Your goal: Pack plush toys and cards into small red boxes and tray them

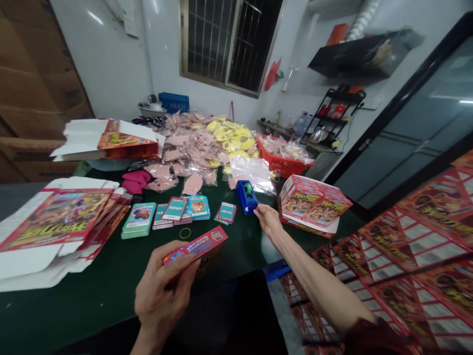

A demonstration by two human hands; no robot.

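Note:
My left hand (162, 291) is closed around a small red printed box (197, 247), held low over the near edge of the dark green table (111, 281). My right hand (268, 218) is stretched forward, its fingers touching the blue tape dispenser (246, 196) at the table's middle. Several stacks of cards (173, 212) lie in a row left of the dispenser, and a yellow rubber band (185, 232) lies in front of them.
Flat red-and-white carton blanks (48, 222) are piled at the left. A folded red display box (312, 202) stands right of the dispenser. Pink and yellow bagged items (207, 143) heap at the back beside a red basket (283, 165). Stacked red boxes (406, 256) fill the right.

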